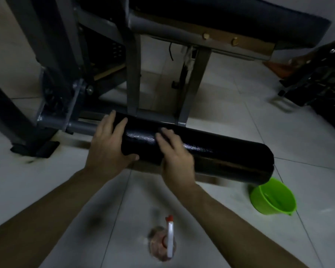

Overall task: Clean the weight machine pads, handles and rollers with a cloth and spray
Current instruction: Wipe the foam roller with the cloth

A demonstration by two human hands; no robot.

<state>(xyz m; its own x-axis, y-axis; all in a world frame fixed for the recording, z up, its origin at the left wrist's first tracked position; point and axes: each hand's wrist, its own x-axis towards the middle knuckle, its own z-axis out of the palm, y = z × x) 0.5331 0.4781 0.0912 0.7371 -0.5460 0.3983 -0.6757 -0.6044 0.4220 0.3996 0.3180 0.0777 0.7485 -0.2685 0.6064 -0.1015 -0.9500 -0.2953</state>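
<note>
Left hand [106, 146]: wraps roller [220, 157] end, thumb under.
Right hand [174, 155]: fingers atop roller, blurred, grip unclear.
Risk: glossy roller spins, hands slip toward bucket [256, 199].

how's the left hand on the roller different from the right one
Place: the left hand sits at the frame end of the roller; the right hand sits nearer its middle. Grip: the left hand wraps it, fingers over the top, thumb underneath; the right hand shows only fingers on top, thumb hidden. Sharpness: the left hand is clear, the right hand blurred. Both are bare and touch the roller.
</note>
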